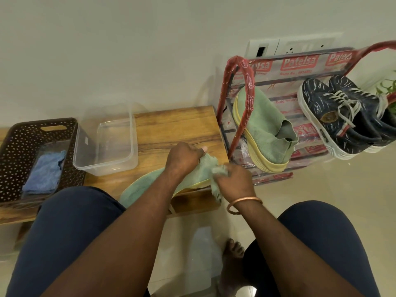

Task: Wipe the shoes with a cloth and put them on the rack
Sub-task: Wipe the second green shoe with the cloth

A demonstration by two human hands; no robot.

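Cloth seemingly in right hand, against shoe.

"Patelsa", white letters on red panels, repeated across clear plastic wrap on rack. Below panels, small red line "Redg No"; digits after it too blurred to read. Small label on clear container unreadable. Round badge on dark blue shoe unreadable.

Clear tub beside brown basket, seemingly touching.
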